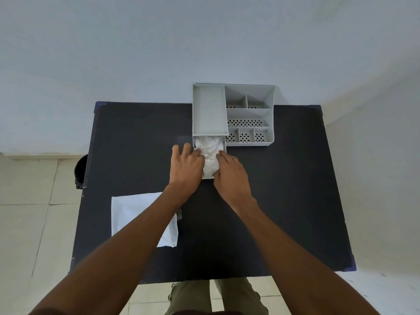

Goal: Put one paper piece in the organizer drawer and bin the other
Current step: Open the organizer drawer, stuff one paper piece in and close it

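Dark desk [284, 201] against pale wall, tiled floor. Left hand [187, 165] and right hand [230, 171], fingers loosely spread, press crumpled paper [210, 153] into pulled-out drawer [208, 177]. Flat sheet [131, 212] near left.

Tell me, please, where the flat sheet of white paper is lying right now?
In the head view, the flat white paper sheet lies on the black table toward its near left side, partly under the left forearm, well short of the grey organizer.

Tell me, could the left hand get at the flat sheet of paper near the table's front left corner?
Probably yes. The flat paper sheet lies bare on the black table, with only the left forearm over it. The left hand is busy at the crumpled paper in the drawer, but could draw back.
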